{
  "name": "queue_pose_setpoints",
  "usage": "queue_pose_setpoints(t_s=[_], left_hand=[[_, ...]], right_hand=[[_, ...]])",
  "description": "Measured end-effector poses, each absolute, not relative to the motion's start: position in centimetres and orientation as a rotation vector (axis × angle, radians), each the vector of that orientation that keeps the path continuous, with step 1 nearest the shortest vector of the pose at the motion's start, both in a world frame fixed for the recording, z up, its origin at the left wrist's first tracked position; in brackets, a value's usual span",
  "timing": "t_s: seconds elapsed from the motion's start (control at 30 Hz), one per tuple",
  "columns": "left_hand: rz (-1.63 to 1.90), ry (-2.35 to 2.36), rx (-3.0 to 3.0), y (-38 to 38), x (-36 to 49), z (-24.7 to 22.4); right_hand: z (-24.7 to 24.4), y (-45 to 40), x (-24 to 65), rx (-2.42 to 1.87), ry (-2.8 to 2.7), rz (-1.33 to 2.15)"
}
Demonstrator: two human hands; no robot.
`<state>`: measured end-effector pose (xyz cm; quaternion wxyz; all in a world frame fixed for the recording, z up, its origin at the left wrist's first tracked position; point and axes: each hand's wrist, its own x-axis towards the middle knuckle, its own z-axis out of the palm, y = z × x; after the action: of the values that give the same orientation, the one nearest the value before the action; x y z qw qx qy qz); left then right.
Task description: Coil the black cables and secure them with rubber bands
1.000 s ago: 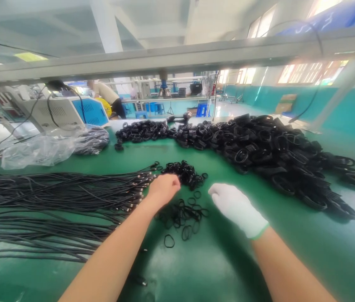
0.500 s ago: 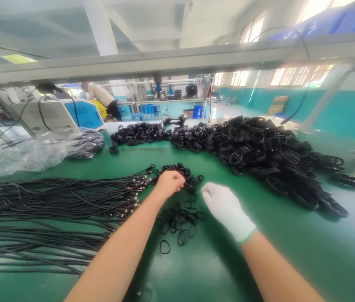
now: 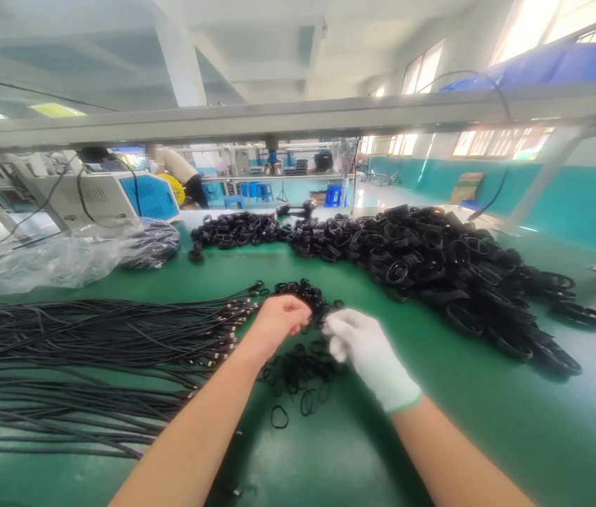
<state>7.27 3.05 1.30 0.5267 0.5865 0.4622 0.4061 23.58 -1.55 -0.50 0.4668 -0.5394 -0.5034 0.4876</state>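
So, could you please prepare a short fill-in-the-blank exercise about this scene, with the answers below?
1. The right hand wears a ____ glove.
2. The small black rings lie on a ____ tabletop.
3. In the picture, the long black cables lie to the ____ of these rings.
4. The crumpled bag is clear ____.

Answers: white; green; left; plastic.

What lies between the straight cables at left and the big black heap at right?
The head view shows small black loops, the bare left hand, the gloved right hand and green tabletop.
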Motion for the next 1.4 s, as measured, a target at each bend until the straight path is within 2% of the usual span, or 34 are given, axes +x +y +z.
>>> queue_pose_setpoints(t_s=[0.27,0.4,0.53,0.83,1.1,1.4], left_hand=[[1.019,0.984,1.204,2.9,4.0,1.4],[0.961,0.889,1.108,2.3,4.5,0.9],[0.950,0.852,1.054,1.7,5.9,0.4],[1.176,0.975,1.042,2.7,3.9,0.4],[0.855,1.077,1.414,1.3,3.8,0.4],[0.878,1.122,1.764,-1.2,7.0,1.6]], right_hand=[[-0.1,-1.7,25.0,-1.292,-1.351,1.363],[0.4,-2.3,24.5,-1.346,-1.460,1.348],[0.0,-2.1,23.2,-1.258,-1.345,1.337],[-0.9,-2.0,23.7,-1.001,-1.287,1.457],[-0.8,-2.1,23.8,-0.972,-1.280,1.536],[-1.2,-2.1,23.4,-1.146,-1.326,1.532]])
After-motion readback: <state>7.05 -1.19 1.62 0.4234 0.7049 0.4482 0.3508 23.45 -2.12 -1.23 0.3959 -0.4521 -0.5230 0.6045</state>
